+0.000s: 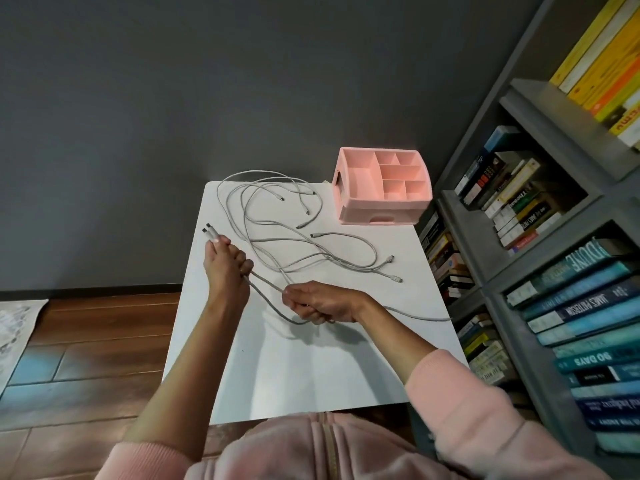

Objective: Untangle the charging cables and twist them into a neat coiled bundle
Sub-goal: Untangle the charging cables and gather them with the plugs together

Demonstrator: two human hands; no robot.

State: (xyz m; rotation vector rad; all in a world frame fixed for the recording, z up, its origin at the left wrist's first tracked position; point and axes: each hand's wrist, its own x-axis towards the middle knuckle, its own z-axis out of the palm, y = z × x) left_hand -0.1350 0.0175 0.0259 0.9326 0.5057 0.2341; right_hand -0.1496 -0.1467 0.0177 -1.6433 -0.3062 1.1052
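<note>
On my feed the left hand (pixel 227 263) sits over the left edge of the white surface (pixel 311 372). Its fingers are curled tight round two grey strands, and the two connector ends (pixel 209 232) poke out past the fingertips side by side, pointing toward the dark wall (pixel 138 116). The same strands run down and to the right into the right hand (pixel 318 303), which is near the middle of the surface. It is closed in a fist about them, knuckles up, with one strand drooping in a low loop between the two hands. Beyond the hands, the rest of the charging cables (pixel 277 241) lie on the far half of the surface in loose, overlapping loops that cross each other many times. Several free plugs are scattered among them, and one loop hangs slightly over the far edge. Another strand (pixel 429 318) leaves the right wrist and trails off the right edge of the surface. A pink organiser (pixel 349 199) with open compartments stands on the far right corner, just beside the tangle but not touching it as far as I can tell. A grey bookshelf (pixel 540 109) packed with books rises on the right, and the wood floor (pixel 86 341) shows on the left. Pink sleeves cover both forearms near the camera.
</note>
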